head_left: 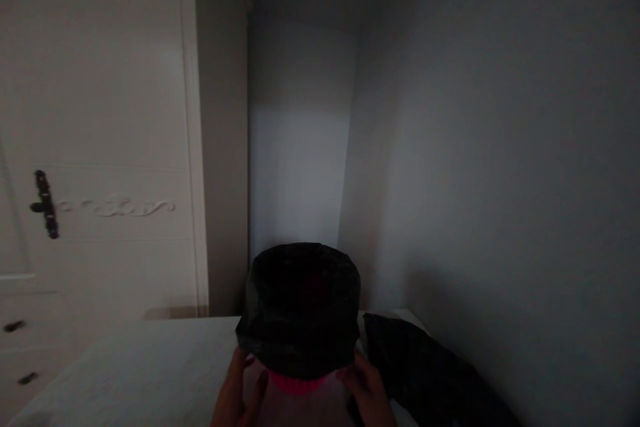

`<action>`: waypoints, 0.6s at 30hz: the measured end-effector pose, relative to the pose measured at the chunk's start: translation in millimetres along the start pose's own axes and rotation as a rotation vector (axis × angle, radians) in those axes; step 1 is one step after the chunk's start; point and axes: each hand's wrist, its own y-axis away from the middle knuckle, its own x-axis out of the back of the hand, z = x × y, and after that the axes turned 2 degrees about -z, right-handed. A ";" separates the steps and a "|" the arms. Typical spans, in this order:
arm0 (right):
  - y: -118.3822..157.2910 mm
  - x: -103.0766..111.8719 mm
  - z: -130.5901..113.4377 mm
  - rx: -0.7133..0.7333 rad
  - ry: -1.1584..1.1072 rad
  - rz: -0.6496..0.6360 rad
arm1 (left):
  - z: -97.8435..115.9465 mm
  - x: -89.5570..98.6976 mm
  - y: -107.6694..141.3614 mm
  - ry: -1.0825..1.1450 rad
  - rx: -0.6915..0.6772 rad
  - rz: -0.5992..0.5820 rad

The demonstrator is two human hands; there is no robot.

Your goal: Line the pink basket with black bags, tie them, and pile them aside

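Note:
A black plastic bag [300, 340] lines a small container and is folded out over its rim, its dark mouth facing up. Below the bag's hem shows a bright pink band [296, 383] on the pale pinkish container [300, 410]. My left hand [237, 390] is closed at the left side, thumb and fingers by the bag's lower edge. On the right, my right hand [367, 387] pinches near the same hem. Dim light hides exactly how the fingertips meet the plastic.
Another piece of black plastic [425, 367] lies to the right on the white-topped surface [150, 360]. A white wardrobe [115, 100] with a dark handle [46, 205] stands at left. Grey walls [475, 147] close off the back and right.

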 end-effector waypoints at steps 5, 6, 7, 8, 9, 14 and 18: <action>-4.7 -1.0 13.0 0.028 -0.029 0.045 | 3.6 -5.2 -7.0 -0.145 -0.254 0.085; -5.7 -1.2 16.3 0.039 -0.035 0.047 | 6.3 -5.6 -8.1 -0.154 -0.256 0.089; -6.5 -1.4 19.2 0.048 -0.039 0.045 | 9.2 -5.7 -9.3 -0.156 -0.249 0.090; -7.2 -1.4 21.5 0.056 -0.043 0.043 | 12.2 -5.7 -10.8 -0.155 -0.240 0.088; -7.5 -1.3 23.2 0.065 -0.048 0.045 | 15.1 -5.6 -12.7 -0.156 -0.234 0.089; -7.7 -1.6 24.1 0.047 -0.085 0.051 | 27.6 -4.5 -27.4 -0.230 -0.311 0.115; -7.4 -2.9 21.6 0.022 -0.092 0.075 | 38.5 2.1 -36.6 -0.339 -0.426 0.163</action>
